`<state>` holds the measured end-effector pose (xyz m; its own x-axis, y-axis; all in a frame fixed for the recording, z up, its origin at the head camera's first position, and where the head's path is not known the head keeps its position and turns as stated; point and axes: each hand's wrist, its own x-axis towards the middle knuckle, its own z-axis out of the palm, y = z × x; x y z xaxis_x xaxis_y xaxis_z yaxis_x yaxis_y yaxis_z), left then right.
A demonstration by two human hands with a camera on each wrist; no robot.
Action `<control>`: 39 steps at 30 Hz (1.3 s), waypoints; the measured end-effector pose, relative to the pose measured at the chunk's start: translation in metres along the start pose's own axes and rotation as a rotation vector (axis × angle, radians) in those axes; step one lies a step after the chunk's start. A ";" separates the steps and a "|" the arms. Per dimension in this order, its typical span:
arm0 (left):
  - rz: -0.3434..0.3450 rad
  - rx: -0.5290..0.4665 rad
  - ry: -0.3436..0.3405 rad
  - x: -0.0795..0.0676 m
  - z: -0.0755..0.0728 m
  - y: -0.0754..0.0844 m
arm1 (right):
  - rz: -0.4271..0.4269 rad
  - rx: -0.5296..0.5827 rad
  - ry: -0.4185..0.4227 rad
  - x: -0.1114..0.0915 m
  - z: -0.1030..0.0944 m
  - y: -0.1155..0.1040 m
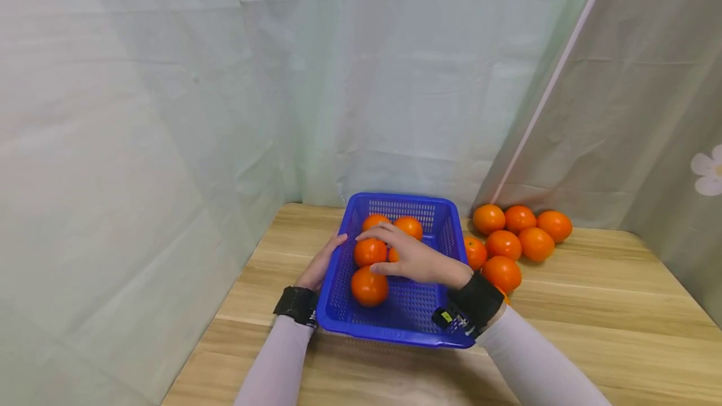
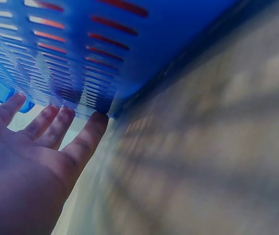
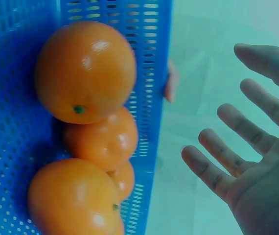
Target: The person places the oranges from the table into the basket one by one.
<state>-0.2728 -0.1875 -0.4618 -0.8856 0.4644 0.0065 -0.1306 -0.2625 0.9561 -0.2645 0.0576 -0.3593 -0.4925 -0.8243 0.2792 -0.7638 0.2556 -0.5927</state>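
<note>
A blue plastic basket (image 1: 389, 333) with slotted walls holds several oranges (image 1: 369, 288), grouped along its left side. My left hand (image 1: 318, 269) is at the basket's left wall; in the left wrist view its fingers (image 2: 83, 139) extend to the slotted side, fingertips right at the plastic. Over the oranges hovers my right hand (image 1: 416, 259), palm down, with thumb and fingers spread apart. The right wrist view shows that hand (image 3: 262, 161) holding nothing, its fingers relaxed, beside a large orange (image 3: 85, 73) in the basket.
Several more oranges (image 1: 504, 245) lie in a loose cluster on the wooden table (image 1: 609, 306), right of the basket. A pale curtain (image 1: 395, 80) hangs behind the table and another sheet (image 1: 141, 174) borders its left side.
</note>
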 end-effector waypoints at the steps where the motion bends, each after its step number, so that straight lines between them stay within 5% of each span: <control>1: -0.003 0.001 -0.001 0.000 0.000 0.000 | 0.012 0.005 0.009 -0.001 -0.002 -0.002; 8: 0.000 -0.011 -0.017 0.000 0.000 -0.002 | 0.017 0.035 0.088 -0.013 -0.021 -0.012; 15: -0.016 -0.002 0.000 -0.005 -0.001 0.003 | 0.042 0.080 0.111 -0.028 -0.045 -0.044; 22: -0.013 0.000 0.018 -0.007 -0.003 0.003 | 0.061 0.010 0.154 -0.044 -0.059 -0.015; 32: -0.006 -0.008 0.023 -0.012 -0.004 0.004 | 0.136 0.036 0.250 -0.080 -0.071 -0.021; 39: 0.002 -0.012 0.022 -0.007 -0.001 0.004 | 0.197 -0.034 0.291 -0.112 -0.080 -0.003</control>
<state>-0.2673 -0.1932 -0.4586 -0.8956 0.4449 0.0021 -0.1337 -0.2736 0.9525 -0.2400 0.1897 -0.3282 -0.7263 -0.5802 0.3686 -0.6532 0.4158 -0.6328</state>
